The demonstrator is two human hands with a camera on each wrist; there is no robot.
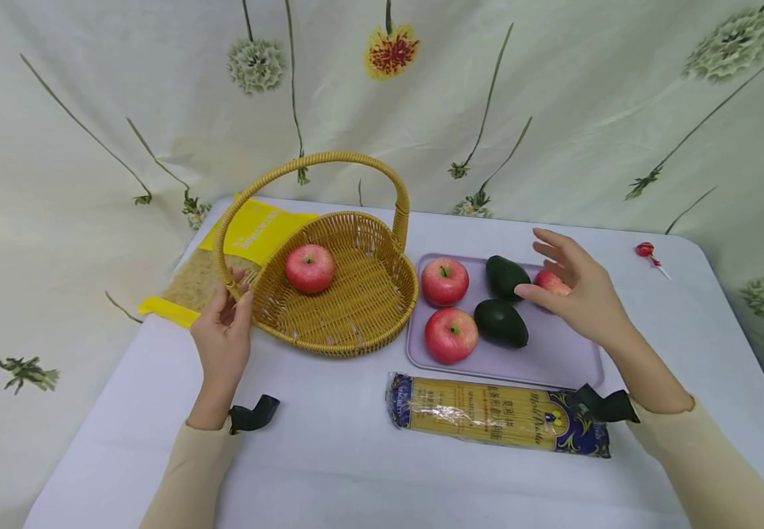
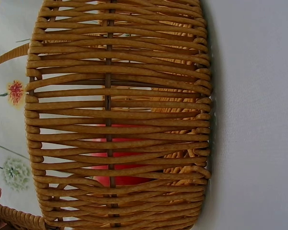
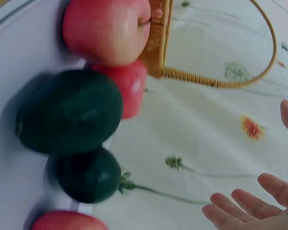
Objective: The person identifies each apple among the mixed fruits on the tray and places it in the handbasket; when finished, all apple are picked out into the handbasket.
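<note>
Head view: left hand (image 1: pixel 223 336) grips the basket handle (image 1: pixel 339 156), relaxed right hand (image 1: pixel 587 297) near an apple (image 1: pixel 546 279).

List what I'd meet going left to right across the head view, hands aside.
Yellow plastic packet → golden-brown woven basket with arched handle → flat lilac rectangular tray → small red lollipop on a white stick.

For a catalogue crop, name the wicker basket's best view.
The head view: the wicker basket shows its inside and most of its handle. Left wrist shows mainly its woven side, close up; right wrist, part of its wall and handle.
</note>
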